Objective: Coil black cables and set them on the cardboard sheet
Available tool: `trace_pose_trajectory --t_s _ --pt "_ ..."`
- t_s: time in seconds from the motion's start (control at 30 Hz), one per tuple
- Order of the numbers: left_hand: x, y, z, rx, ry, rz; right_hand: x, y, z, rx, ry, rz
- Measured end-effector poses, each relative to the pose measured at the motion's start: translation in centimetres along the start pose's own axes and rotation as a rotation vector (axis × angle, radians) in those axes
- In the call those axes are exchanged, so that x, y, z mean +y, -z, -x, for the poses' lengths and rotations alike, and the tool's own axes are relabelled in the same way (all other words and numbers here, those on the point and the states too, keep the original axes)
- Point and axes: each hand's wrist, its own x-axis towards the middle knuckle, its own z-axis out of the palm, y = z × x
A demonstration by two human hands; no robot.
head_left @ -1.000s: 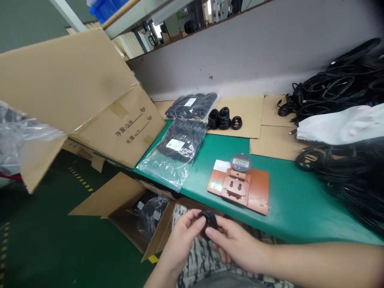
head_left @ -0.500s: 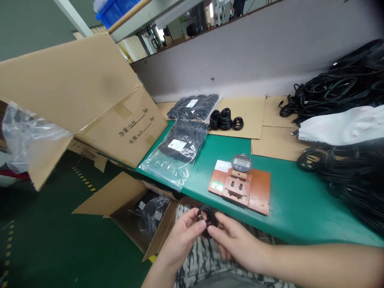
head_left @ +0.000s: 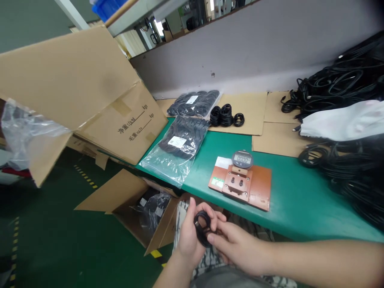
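Note:
A small coil of black cable (head_left: 201,232) is held over my lap, just off the table's front edge. My left hand (head_left: 192,236) cradles it in the palm, thumb raised and fingers curled around the far side of the loop. With thumb and fingers, my right hand (head_left: 226,240) pinches the coil's right side. Beyond my hands, on the green table (head_left: 288,208), lies a brown fixture plate (head_left: 259,188) with a round digital gauge (head_left: 242,159) mounted on it.
Two clear bags of coiled cables, the nearer bag (head_left: 177,142) lying flat, and several finished coils (head_left: 225,115) sit behind. Loose black cables (head_left: 336,86) and a white cloth (head_left: 342,122) pile up at right. An open carton (head_left: 162,236) stands below left; a larger carton (head_left: 120,124) is above it.
My left hand has turned so its palm cups the coil, its thumb lifting off. The coil has tilted and shifted slightly down, while my right hand keeps its pinch.

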Motion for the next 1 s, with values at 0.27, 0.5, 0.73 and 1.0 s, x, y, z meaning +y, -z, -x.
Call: trace_pose_trajectory --t_s 0.27,0.5,0.73,1.0 --pt "-0.2 -0.9 -0.2 0.116 -0.074 -0.064 0.5 -0.3 -0.6 0.058 -0.044 -0.093" --pt "-0.3 0.4 0.3 -0.19 -0.127 -0.186 0.6 -0.1 -0.9 -0.045 -0.045 -0.218" --pt "0.3 2.4 1.3 0.037 -0.473 -0.73 -0.2 0.0 -0.9 0.039 -0.075 -0.342" --pt "0.4 2.7 1.5 0.152 -0.415 -1.028 0.2 0.2 -1.1 0.11 -0.038 -0.284"
